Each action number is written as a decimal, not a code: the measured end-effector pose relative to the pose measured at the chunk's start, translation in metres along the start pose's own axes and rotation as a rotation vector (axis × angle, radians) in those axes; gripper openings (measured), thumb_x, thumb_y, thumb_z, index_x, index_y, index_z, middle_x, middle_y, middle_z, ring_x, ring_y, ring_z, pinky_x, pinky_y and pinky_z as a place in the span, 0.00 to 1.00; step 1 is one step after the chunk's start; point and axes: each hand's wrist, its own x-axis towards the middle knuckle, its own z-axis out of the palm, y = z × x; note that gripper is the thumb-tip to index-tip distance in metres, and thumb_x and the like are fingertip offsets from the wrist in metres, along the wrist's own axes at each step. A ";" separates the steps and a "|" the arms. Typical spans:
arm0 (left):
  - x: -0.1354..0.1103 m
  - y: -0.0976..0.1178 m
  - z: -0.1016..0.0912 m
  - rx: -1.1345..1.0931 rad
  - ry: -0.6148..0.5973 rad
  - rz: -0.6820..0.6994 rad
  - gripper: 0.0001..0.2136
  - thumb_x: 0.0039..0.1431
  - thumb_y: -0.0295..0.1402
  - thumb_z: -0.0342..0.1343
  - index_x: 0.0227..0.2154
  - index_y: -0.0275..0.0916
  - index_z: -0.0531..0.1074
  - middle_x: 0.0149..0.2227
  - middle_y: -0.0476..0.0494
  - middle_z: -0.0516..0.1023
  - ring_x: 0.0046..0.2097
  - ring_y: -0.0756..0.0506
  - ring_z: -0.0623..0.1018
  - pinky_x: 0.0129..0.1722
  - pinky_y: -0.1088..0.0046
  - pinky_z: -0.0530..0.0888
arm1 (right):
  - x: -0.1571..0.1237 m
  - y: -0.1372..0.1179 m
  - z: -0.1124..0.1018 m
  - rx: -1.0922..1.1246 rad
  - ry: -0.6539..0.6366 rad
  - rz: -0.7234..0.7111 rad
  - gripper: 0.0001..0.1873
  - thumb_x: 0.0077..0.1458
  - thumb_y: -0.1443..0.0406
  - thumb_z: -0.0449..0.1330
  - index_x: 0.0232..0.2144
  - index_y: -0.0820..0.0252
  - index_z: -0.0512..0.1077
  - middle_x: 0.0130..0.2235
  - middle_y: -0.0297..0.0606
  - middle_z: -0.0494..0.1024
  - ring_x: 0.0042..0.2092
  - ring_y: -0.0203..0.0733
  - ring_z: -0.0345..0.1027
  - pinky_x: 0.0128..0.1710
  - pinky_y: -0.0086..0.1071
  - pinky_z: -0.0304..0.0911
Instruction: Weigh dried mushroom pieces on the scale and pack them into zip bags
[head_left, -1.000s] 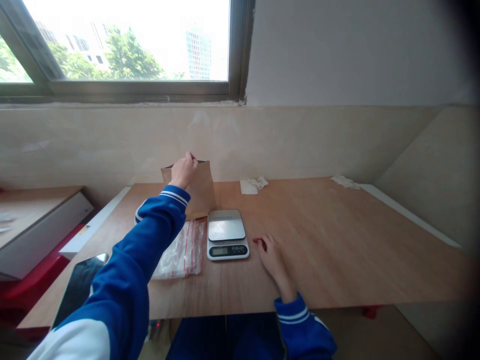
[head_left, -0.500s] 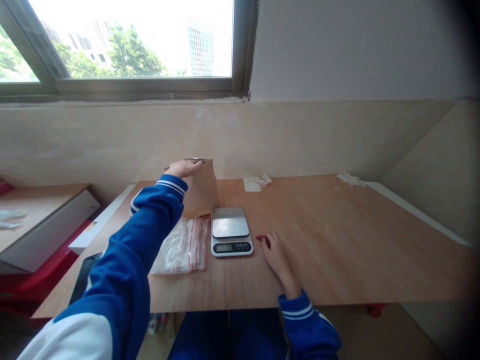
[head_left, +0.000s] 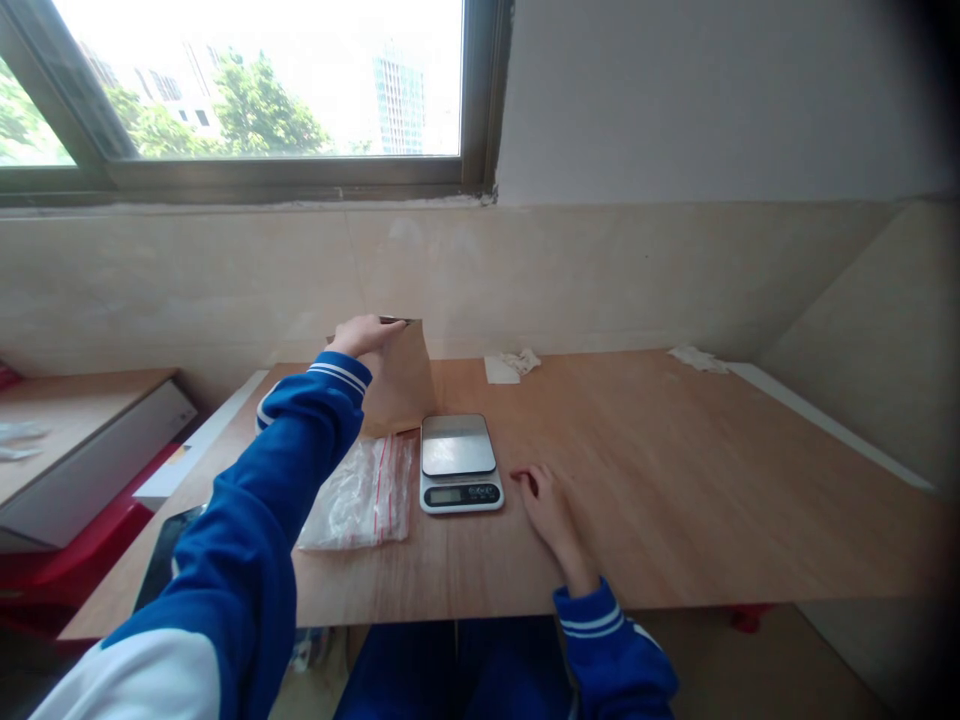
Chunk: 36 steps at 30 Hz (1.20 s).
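My left hand [head_left: 364,335] is at the top rim of an upright brown paper bag [head_left: 401,385], closed over its edge. Some of its fingertips are hidden in the bag's mouth, and the contents are out of sight. In front of the bag lies a stack of clear zip-lock bags [head_left: 360,500] with red seal lines. Beside them stands a white digital kitchen scale [head_left: 461,465] with a bare steel plate; its display is too small to read. My right hand [head_left: 546,505] rests on the table just right of the scale, empty, its fingers loosely bent and apart.
The wooden table [head_left: 675,500] reaches the tiled wall under a window. Crumpled white paper [head_left: 510,366] lies at the back, with another scrap [head_left: 697,359] farther right. A dark flat device [head_left: 165,560] lies partly under my left sleeve. A red stool [head_left: 75,555] stands at the left.
The view has shifted very slightly. Both hands, the paper bag and the scale stay in the same places relative to each other.
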 end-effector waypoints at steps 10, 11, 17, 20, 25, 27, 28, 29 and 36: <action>-0.008 -0.001 0.007 -0.294 0.449 -0.045 0.18 0.56 0.39 0.46 0.43 0.32 0.67 0.34 0.36 0.77 0.37 0.42 0.75 0.37 0.69 0.70 | 0.000 0.001 0.001 0.003 -0.002 0.001 0.14 0.57 0.66 0.47 0.31 0.57 0.73 0.36 0.42 0.74 0.41 0.47 0.68 0.42 0.41 0.65; -0.010 0.000 0.007 -0.355 0.508 -0.042 0.17 0.56 0.37 0.45 0.45 0.33 0.65 0.33 0.38 0.76 0.36 0.44 0.75 0.36 0.70 0.70 | 0.000 0.001 0.001 0.002 -0.003 0.003 0.14 0.57 0.66 0.47 0.31 0.57 0.73 0.36 0.42 0.74 0.41 0.47 0.68 0.43 0.41 0.64; -0.045 0.028 0.007 -0.602 0.803 0.141 0.13 0.57 0.32 0.45 0.46 0.39 0.59 0.37 0.43 0.73 0.37 0.48 0.75 0.38 0.73 0.70 | -0.001 -0.008 -0.002 0.053 0.007 0.013 0.13 0.58 0.65 0.47 0.33 0.57 0.73 0.37 0.42 0.72 0.42 0.46 0.67 0.45 0.41 0.64; -0.082 0.055 0.023 -0.721 0.672 0.310 0.13 0.56 0.32 0.48 0.45 0.41 0.59 0.39 0.44 0.72 0.38 0.49 0.75 0.38 0.73 0.70 | -0.002 -0.022 -0.004 0.119 0.072 0.018 0.14 0.59 0.63 0.47 0.37 0.57 0.72 0.40 0.42 0.69 0.42 0.44 0.66 0.43 0.39 0.64; -0.145 0.093 0.081 -0.988 0.107 0.391 0.09 0.61 0.36 0.45 0.43 0.41 0.61 0.32 0.47 0.73 0.29 0.51 0.72 0.31 0.73 0.70 | -0.011 -0.066 -0.002 0.328 0.066 -0.033 0.20 0.61 0.57 0.46 0.52 0.55 0.63 0.50 0.45 0.67 0.45 0.43 0.66 0.44 0.38 0.65; -0.163 0.098 0.102 -1.012 -0.053 0.396 0.08 0.61 0.37 0.45 0.41 0.41 0.62 0.32 0.47 0.73 0.31 0.50 0.73 0.32 0.72 0.70 | -0.012 -0.086 0.001 0.496 0.041 -0.029 0.23 0.62 0.56 0.44 0.57 0.54 0.56 0.53 0.45 0.66 0.47 0.43 0.66 0.44 0.38 0.66; -0.170 0.098 0.111 -1.022 -0.100 0.382 0.09 0.62 0.37 0.45 0.41 0.42 0.62 0.32 0.47 0.72 0.32 0.49 0.73 0.33 0.72 0.70 | -0.012 -0.095 0.002 0.573 0.039 -0.008 0.23 0.62 0.55 0.44 0.57 0.54 0.55 0.54 0.45 0.66 0.48 0.43 0.67 0.44 0.38 0.66; -0.174 0.097 0.117 -1.029 -0.124 0.365 0.08 0.62 0.38 0.45 0.41 0.42 0.62 0.32 0.47 0.72 0.33 0.49 0.73 0.33 0.72 0.70 | -0.010 -0.102 0.004 0.636 0.042 0.022 0.23 0.62 0.55 0.44 0.57 0.54 0.55 0.54 0.44 0.66 0.49 0.44 0.67 0.44 0.37 0.66; -0.171 0.086 0.137 -1.017 -0.083 0.195 0.10 0.61 0.39 0.46 0.42 0.42 0.58 0.37 0.42 0.72 0.37 0.46 0.75 0.37 0.68 0.71 | 0.023 -0.111 0.025 0.821 0.050 0.210 0.20 0.56 0.52 0.51 0.44 0.59 0.67 0.46 0.42 0.75 0.48 0.45 0.69 0.43 0.36 0.66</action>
